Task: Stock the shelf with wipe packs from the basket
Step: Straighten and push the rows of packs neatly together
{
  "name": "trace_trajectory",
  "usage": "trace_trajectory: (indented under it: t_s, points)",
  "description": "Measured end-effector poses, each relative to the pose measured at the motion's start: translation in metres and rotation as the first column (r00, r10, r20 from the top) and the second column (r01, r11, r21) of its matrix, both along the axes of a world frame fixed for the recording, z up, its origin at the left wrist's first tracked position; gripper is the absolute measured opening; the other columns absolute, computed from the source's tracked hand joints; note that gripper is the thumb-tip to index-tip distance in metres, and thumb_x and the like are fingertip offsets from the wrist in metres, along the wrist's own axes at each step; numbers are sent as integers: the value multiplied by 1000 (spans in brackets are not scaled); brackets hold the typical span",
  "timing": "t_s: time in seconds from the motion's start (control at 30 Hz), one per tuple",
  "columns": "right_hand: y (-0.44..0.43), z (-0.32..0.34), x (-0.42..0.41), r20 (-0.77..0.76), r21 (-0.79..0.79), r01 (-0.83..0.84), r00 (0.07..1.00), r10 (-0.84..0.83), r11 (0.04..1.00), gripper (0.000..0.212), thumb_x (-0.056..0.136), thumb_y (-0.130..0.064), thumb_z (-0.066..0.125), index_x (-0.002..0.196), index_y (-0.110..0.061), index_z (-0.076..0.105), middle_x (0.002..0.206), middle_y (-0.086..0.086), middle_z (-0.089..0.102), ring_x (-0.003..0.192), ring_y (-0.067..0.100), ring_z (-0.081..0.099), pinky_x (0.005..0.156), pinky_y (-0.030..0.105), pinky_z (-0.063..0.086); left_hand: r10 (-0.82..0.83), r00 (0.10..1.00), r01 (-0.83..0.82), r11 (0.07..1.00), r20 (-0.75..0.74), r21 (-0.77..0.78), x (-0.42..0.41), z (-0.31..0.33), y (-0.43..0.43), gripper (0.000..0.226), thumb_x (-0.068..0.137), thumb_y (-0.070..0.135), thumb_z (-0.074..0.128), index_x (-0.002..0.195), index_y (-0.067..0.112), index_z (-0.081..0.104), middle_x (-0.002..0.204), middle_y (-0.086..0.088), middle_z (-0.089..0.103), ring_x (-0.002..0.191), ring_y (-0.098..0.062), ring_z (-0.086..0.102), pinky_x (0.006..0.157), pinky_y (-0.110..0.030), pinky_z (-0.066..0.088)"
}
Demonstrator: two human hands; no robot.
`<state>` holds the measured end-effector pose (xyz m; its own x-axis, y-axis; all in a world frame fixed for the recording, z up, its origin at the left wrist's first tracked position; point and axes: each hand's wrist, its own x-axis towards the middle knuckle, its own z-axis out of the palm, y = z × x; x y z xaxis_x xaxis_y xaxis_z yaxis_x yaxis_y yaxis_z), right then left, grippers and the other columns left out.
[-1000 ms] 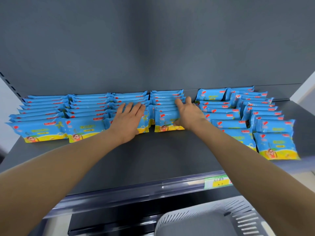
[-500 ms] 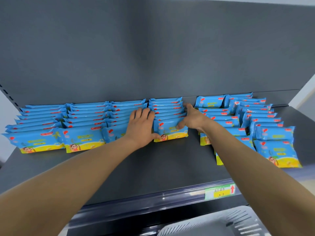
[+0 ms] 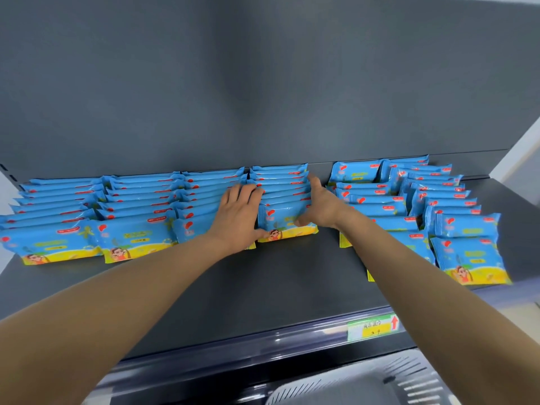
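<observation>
Hands are flanking the centre-frame row of wipe packs (image 3: 282, 197): I am seeing the left hand (image 3: 239, 213) lying flat beside it, fingers straight, and the right hand (image 3: 321, 207) pressing its right side, fingers extended. These packs are standing on the shelf (image 3: 263, 290); the basket (image 3: 365, 384) is sitting lower right.

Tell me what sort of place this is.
Most likely a shop aisle: grey metal shelf with a price label on its front rail, rows of identical wipe packs, a basket below.
</observation>
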<state>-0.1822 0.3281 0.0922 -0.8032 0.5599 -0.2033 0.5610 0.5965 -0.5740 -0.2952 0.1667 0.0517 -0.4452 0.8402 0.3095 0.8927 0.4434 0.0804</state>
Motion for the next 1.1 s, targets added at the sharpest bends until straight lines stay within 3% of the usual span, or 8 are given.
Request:
trace_trajectory:
  t_s: [0.13, 0.3, 0.4, 0.53, 0.7, 0.9, 1.0, 1.1]
  points:
    - [-8, -2, 1, 79, 175, -45, 996, 32, 984, 116, 70, -18, 79, 149, -19, -6, 147, 9, 21, 130, 31, 36, 107, 39, 36, -15, 997, 7, 993, -72, -119, -5, 7, -19, 108, 69, 56, 69, 146, 11, 9, 146, -6, 21, 136, -25, 17, 115, -38, 7]
    - [-17, -6, 0, 202, 393, -107, 979, 27, 913, 118, 72, -32, 77, 148, -19, -11, 154, 8, 0, 141, 38, 8, 113, 46, 27, -36, 992, 4, 967, -121, -254, -10, 11, -50, 119, 63, 69, 66, 147, 9, 5, 151, -7, 11, 139, -25, 10, 116, -39, 3]
    - [-22, -12, -3, 229, 502, -116, 973, -2, 857, 115, 74, -36, 75, 148, -21, -11, 156, 8, -7, 143, 37, 0, 113, 48, 22, -54, 984, 8, 965, -169, -261, -9, 14, -64, 115, 60, 75, 62, 143, 9, 19, 147, -8, 20, 137, -26, 16, 115, -40, 2]
    - [-25, -15, -6, 241, 613, -136, 970, -20, 779, 110, 76, -30, 72, 148, -22, -11, 157, 8, -10, 144, 38, -4, 114, 48, 18, -111, 953, 32, 962, -282, -270, -8, 14, -80, 95, 56, 80, 58, 118, 9, 51, 132, -9, 41, 127, -30, 32, 115, -45, 5]
    - [-34, -15, -9, 295, 654, -170, 955, -41, 737, 108, 79, -32, 69, 148, -21, -13, 157, 9, -13, 143, 40, -9, 115, 50, 11, -113, 954, 9, 936, -279, -352, -11, 11, -92, 97, 63, 87, 38, 118, 9, 56, 148, -5, 19, 141, -29, 4, 112, -47, -16]
    - [-42, -12, -13, 310, 669, -199, 950, -25, 716, 104, 81, -34, 67, 148, -21, -11, 157, 9, -12, 143, 38, -11, 116, 52, 8, -67, 967, -33, 924, -245, -381, -7, 12, -85, 94, 64, 82, 48, 117, 5, 53, 153, -6, 7, 142, -29, -13, 110, -48, -21]
    - [-43, -13, -12, 306, 666, -201, 952, -18, 718, 101, 82, -35, 65, 148, -20, -10, 157, 9, -12, 143, 38, -10, 116, 52, 8, -70, 955, -31, 943, -289, -332, -3, 13, -86, 90, 65, 74, 57, 120, 4, 47, 150, -12, 16, 143, -32, -1, 112, -47, -16]
    - [-43, -14, -12, 300, 676, -204, 954, -12, 708, 100, 83, -37, 65, 148, -20, -9, 157, 10, -10, 143, 38, -9, 116, 52, 9, -27, 945, -58, 966, -325, -251, -3, 19, -83, 65, 70, 48, 70, 114, 3, 51, 131, -16, 44, 127, -34, 37, 115, -48, 8]
